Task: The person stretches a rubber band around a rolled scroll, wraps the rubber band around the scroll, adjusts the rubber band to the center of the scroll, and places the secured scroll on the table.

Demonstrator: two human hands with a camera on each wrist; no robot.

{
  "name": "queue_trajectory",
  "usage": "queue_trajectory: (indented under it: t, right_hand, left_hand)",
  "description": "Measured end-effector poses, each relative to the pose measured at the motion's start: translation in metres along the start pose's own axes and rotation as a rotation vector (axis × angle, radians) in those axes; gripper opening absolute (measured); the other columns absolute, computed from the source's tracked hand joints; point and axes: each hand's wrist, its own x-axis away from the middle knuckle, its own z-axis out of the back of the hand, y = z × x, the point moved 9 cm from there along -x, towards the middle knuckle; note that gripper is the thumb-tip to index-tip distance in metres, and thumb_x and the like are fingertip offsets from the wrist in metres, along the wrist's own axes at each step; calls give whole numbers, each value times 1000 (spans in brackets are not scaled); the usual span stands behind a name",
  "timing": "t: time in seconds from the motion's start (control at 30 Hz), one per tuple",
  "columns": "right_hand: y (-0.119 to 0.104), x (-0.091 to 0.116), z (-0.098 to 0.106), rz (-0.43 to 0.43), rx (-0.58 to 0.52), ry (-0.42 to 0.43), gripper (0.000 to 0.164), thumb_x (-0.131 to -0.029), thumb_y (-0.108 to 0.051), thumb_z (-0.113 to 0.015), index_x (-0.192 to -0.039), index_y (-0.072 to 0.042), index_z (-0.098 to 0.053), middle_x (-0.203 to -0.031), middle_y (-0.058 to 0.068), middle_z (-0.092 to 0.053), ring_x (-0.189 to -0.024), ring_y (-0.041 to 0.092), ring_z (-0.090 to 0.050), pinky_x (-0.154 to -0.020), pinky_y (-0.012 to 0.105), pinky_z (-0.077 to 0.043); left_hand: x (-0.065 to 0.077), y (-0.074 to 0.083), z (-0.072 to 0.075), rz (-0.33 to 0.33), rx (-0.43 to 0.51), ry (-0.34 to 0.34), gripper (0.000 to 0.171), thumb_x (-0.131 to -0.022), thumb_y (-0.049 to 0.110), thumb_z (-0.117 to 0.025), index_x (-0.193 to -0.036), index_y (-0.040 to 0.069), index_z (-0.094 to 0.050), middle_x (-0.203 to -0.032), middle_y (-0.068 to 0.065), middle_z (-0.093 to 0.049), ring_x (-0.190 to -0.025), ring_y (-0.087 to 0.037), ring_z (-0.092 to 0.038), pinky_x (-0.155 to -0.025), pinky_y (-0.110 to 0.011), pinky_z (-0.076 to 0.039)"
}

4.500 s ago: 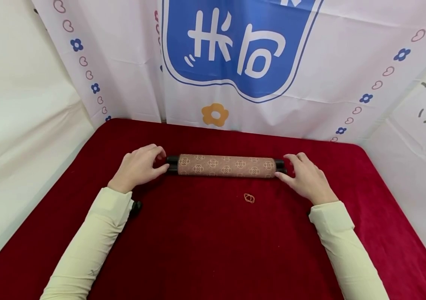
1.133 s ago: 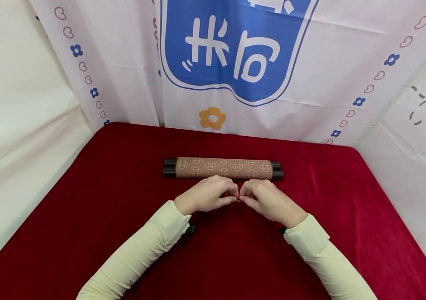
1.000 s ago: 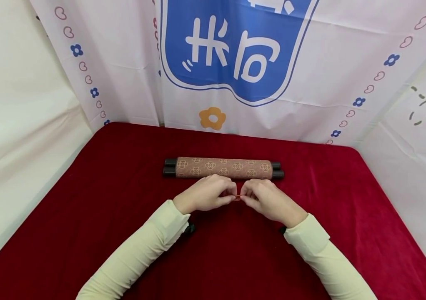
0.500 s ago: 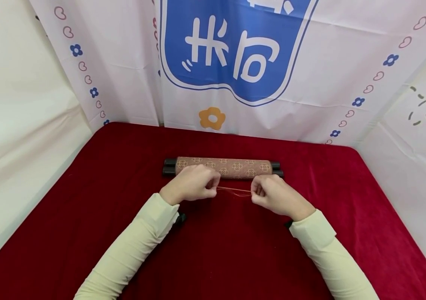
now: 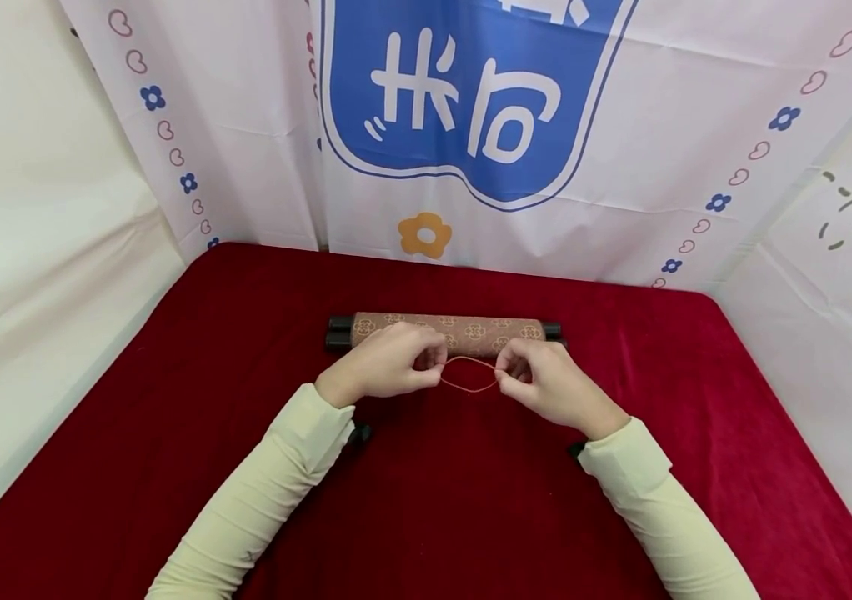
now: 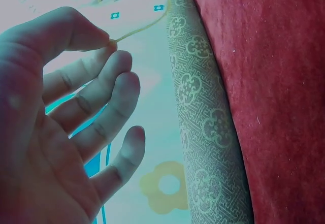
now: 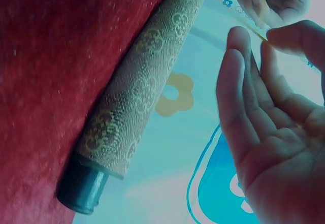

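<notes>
A thin orange-yellow rubber band (image 5: 468, 390) forms a loose loop between my two hands. My left hand (image 5: 396, 360) pinches one end between thumb and index finger, the other fingers half bent. At the opposite end my right hand (image 5: 557, 385) pinches the band the same way. Just behind the hands lies a rolled scroll (image 5: 474, 332), brown with pale flower patterns and black rod ends on both sides. The left hand overlaps part of it in the head view. In the right wrist view, one black rod end (image 7: 83, 184) shows close up.
A red velvet cloth (image 5: 426, 500) covers the table. Behind it hangs a white curtain (image 5: 261, 183) with a blue emblem and an orange flower. White fabric walls (image 5: 43, 208) stand on the left and right sides.
Both hands have gone from beside the scroll's ends to in front of it and picked up the rubber band from the cloth. They drew it out taut, then let it slacken into an open loop.
</notes>
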Motion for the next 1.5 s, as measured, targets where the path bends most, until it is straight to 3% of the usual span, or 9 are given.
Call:
queue_trajectory:
  t: [0.27,0.57,0.8,1.0,1.27,1.33,1.5]
  right_hand:
    - [-3,0,0,9,-55,47,4,-90,-9,-74,-93,-8,-72,-85,-3,-75,-74,5,-69,-67,25,-58]
    - [9,-1,-1,-77,-120,74,7,-91,-3,-70,-94,-9,-70,-87,1,-74,-78,9,-70,-70,25,-59]
    - [15,-3,4,-55,-8,124,6,-91,-2,-72,-92,-8,-74,-83,1,-75,-75,9,-69,-68,23,-59]
    - [19,-3,8,-4,134,136,8,-89,2,-72,-91,-5,-74,-85,4,-73,-73,10,-68,-67,25,-59]
    - [53,-1,18,-95,221,148,8,-86,3,-71,-86,-4,-74,-80,6,-71,-72,13,-66,-66,28,-57]
    - [54,-1,16,-97,199,136,8,-87,3,-71,-88,-4,-75,-81,6,-72,-72,13,-67,-66,27,-57]
    - [32,-3,2,-41,103,78,10,-89,1,-69,-92,-5,-77,-83,3,-74,-74,9,-67,-68,26,-58]
  left_hand:
    - [-1,5,3,-9,29,37,9,-93,15,-70,-90,20,-63,-83,6,-66,-79,-11,-63,-73,-27,-52]
    - [0,-3,9,30,92,94,10,-94,10,-71,-89,15,-64,-82,5,-68,-77,-10,-64,-74,-25,-54]
    - [4,-19,17,110,116,121,11,-93,9,-71,-87,15,-65,-80,4,-68,-74,-8,-62,-71,-26,-55]
    - [8,-35,19,185,71,94,9,-92,13,-69,-84,18,-68,-76,6,-68,-70,-8,-61,-66,-26,-52]
    - [19,-65,21,308,30,86,11,-89,17,-69,-80,21,-70,-71,7,-66,-66,-10,-58,-60,-30,-49]
    - [18,-64,17,296,34,68,10,-90,17,-69,-80,21,-70,-72,8,-66,-67,-10,-59,-61,-29,-50]
    - [6,-38,3,150,71,38,10,-92,14,-68,-83,19,-69,-74,7,-67,-69,-6,-60,-69,-27,-52]
